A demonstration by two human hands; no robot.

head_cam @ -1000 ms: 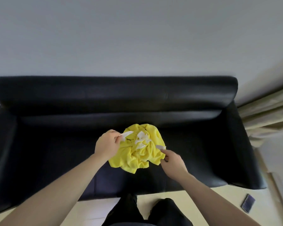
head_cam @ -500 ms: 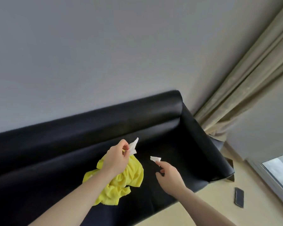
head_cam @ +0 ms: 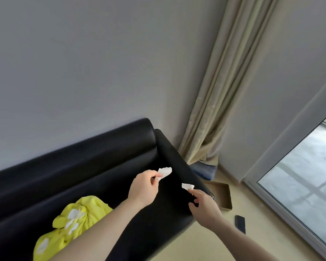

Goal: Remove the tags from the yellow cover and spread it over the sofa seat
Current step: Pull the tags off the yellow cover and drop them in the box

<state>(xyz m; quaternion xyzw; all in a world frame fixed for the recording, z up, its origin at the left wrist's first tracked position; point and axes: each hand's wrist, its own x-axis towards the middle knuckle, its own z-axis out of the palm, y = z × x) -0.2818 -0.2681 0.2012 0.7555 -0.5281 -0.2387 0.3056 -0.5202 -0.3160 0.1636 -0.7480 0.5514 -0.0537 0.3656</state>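
Grey wall fills most of the view, w/ beige curtain in the corner and a glass door at right, cut off by the frame edge. Black sofa runs diagonally below; its left end is out of frame. Yellow cover lies crumpled on the sofa seat, lower left, partly hidden behind the left forearm, w/ several white tags on it; exact count hard to tell. Left hand pinches a white tag piece betw. thumb & fingers, over the seat. Right hand pinches a smaller white piece at its fingertips, near the sofa's right armrest. On the floor: cardboard tray, partly hidden by the armrest, & a dark phone-like slab.
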